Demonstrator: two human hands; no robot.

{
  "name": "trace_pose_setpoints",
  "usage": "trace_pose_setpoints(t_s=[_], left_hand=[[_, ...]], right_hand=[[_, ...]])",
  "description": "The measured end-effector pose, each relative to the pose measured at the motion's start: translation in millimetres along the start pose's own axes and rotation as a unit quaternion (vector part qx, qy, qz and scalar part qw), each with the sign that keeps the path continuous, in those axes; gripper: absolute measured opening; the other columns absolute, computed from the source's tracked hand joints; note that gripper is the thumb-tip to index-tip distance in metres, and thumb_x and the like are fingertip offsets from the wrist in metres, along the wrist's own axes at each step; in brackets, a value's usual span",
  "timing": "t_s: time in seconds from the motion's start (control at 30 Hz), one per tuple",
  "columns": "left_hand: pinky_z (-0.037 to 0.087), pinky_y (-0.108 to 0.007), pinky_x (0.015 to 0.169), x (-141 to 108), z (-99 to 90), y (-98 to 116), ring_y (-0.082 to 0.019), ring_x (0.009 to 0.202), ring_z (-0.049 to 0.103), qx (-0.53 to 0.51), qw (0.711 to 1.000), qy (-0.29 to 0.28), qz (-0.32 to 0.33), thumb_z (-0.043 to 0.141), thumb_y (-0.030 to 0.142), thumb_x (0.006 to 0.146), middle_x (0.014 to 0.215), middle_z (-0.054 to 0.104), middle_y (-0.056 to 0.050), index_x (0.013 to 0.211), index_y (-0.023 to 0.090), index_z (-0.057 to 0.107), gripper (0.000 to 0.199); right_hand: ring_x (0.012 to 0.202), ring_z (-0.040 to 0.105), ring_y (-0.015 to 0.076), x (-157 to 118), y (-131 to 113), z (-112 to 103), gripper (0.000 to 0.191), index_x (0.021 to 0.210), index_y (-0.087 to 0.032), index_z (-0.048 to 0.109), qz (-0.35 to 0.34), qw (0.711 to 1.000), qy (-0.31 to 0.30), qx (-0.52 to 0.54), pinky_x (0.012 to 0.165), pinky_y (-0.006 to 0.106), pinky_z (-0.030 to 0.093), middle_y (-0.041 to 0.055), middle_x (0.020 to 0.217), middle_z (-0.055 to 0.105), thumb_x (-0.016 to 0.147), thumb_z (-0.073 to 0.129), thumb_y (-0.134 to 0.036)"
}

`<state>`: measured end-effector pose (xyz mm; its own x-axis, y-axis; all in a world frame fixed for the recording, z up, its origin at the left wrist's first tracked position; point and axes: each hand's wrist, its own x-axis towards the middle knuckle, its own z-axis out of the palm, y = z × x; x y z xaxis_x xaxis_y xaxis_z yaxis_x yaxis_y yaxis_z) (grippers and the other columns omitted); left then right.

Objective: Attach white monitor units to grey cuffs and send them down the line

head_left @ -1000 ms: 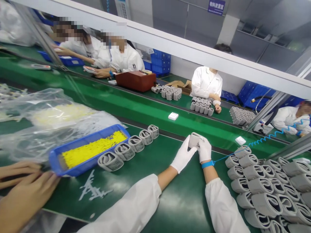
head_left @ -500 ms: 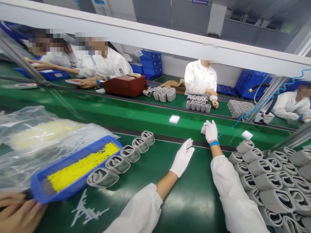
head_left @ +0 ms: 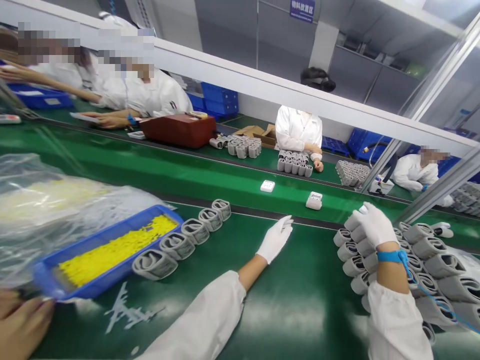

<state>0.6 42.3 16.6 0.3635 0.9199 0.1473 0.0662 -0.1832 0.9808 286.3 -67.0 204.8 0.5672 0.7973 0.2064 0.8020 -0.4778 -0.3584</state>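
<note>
My left hand point(head_left: 276, 240), in a white glove, rests on the green tabletop with its fingers stretched out and nothing in them. At the right, my right hand point(head_left: 377, 225), gloved and with a blue wrist strap point(head_left: 392, 256), reaches over the stacked grey rolled cuffs point(head_left: 444, 270). Its fingers curl over a grey rolled cuff point(head_left: 351, 222) at the stack's far left corner; part of the grip is hidden. On the green conveyor belt ahead lie a small white device with a grey cuff point(head_left: 314, 201) and a flat white device point(head_left: 267, 186).
A row of rolled cuffs point(head_left: 195, 231) stands beside a blue tray point(head_left: 108, 245) of yellow pieces. White strips point(head_left: 129, 310) lie in front. Another person's hand point(head_left: 22, 325) touches the tray's near end. Several co-workers sit beyond the belt; a metal post point(head_left: 442, 175) rises at right.
My right hand has left a cuffed device on the belt and moved right to the cuff stack. My left hand stays almost in place. The view has swung rightward.
</note>
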Motion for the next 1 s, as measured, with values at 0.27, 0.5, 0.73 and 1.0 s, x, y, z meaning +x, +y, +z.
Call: trace_pose_setpoints(t_s=[0.27,0.5,0.73,1.0], left_hand=[[0.044,-0.044,0.127,-14,47.1,21,-0.026,0.145,0.058,0.051,0.992,-0.09,0.072,0.06,0.033,0.1,0.158,0.059,-0.009,0.156,0.022,0.056,0.057],[0.037,-0.045,0.131,11,111.2,79,-0.035,0.159,0.04,-0.055,0.98,-0.161,0.106,0.093,0.04,0.071,0.174,0.037,-0.014,0.169,0.022,0.036,0.115],[0.057,-0.039,0.102,31,110.1,84,-0.029,0.118,0.072,-0.09,0.961,-0.244,0.089,0.091,0.037,0.073,0.124,0.077,-0.006,0.126,0.021,0.072,0.059],[0.053,-0.04,0.103,38,104.3,63,-0.027,0.121,0.068,-0.315,0.9,-0.301,0.006,0.099,0.041,0.068,0.13,0.072,-0.013,0.125,0.017,0.07,0.069]], right_hand=[[0.11,0.075,0.0368,7,17,15,0.055,0.143,-0.007,0.062,-0.019,0.988,-0.12,-0.1,0.091,0.042,0.054,0.0244,0.123,0.077,0.091,0.066,-0.025],[0.133,0.065,0.0293,-16,10,15,0.073,0.156,-0.022,0.056,-0.198,0.967,-0.146,-0.064,0.114,0.037,0.047,0.013,0.147,0.068,0.086,0.075,-0.023],[0.134,0.064,0.0274,-24,29,15,0.063,0.154,-0.03,0.059,-0.292,0.941,-0.172,0.021,0.118,0.045,0.047,0.0072,0.148,0.068,0.092,0.065,-0.022],[0.138,0.063,0.0281,-18,35,9,0.062,0.15,-0.03,0.062,-0.282,0.939,-0.194,0.044,0.123,0.047,0.045,0.0062,0.151,0.066,0.088,0.066,-0.028]])
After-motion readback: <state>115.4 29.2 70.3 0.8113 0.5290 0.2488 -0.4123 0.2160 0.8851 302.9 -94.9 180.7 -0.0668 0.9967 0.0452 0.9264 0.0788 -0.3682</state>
